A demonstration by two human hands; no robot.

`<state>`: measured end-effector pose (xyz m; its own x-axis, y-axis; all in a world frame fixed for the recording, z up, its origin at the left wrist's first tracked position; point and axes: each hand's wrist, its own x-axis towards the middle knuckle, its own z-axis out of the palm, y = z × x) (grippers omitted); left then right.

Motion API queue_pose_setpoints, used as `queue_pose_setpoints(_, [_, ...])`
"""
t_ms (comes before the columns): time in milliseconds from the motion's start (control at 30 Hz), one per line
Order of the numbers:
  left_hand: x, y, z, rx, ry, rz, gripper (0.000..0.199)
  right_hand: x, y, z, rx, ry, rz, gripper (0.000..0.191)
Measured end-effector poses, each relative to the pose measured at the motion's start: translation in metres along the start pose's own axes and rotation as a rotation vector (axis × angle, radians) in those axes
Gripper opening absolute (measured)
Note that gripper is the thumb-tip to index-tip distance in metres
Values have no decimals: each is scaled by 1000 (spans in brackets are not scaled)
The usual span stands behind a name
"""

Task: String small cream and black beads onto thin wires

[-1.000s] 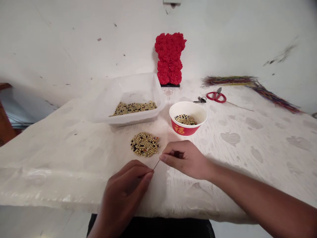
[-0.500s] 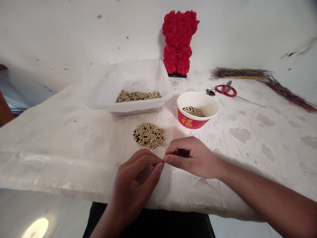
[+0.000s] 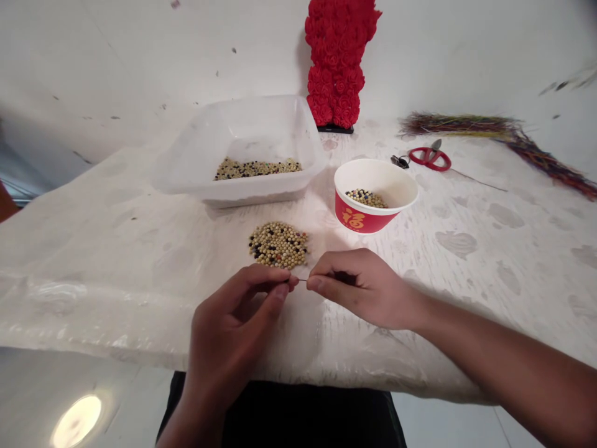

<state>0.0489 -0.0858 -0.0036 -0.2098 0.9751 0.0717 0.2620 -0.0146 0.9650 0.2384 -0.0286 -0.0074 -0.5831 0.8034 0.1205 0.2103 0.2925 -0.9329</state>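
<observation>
The hands had drawn slightly apart since their fingertips met, exposing a thin wire (image 3: pixel 302 280) between them. The left hand (image 3: pixel 228 317) pinched one end between thumb and forefinger; the right hand (image 3: pixel 364 289), forearm angled inward, pinched the other, just below a pile of beads (image 3: pixel 278 245).

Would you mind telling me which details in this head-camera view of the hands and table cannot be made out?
Head view:
Ends of the thin dark strand: hidden by the fingers of the left hand and right hand.
Top of the red rose figure: cut off by the upper edge.
Small dark object beside the red-handled scissors: too small to identify.
</observation>
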Motion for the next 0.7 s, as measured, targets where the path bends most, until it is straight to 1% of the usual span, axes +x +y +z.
queue_pose_setpoints(100, [0, 0, 0, 0, -5, -7, 7, -1, 0, 1, -23, -5, -17, 17])
queue_pose_setpoints(233, [0, -1, -1, 0, -18, 22, 6, 0, 0, 1, -45, -22, -21, 20])
queue_pose_setpoints(433, [2, -5, 0, 23, -3, 107, 5, -1, -1, -1, -94, -16, -57, 18])
queue_pose_setpoints(600, [1, -4, 1, 43, 30, 81, 9, -1, -2, 0, -122, -2, -61, 23])
queue_pose_setpoints(700, [1, -3, 2, 47, 28, 80, 7, -1, -1, 0, -117, -9, -67, 24])
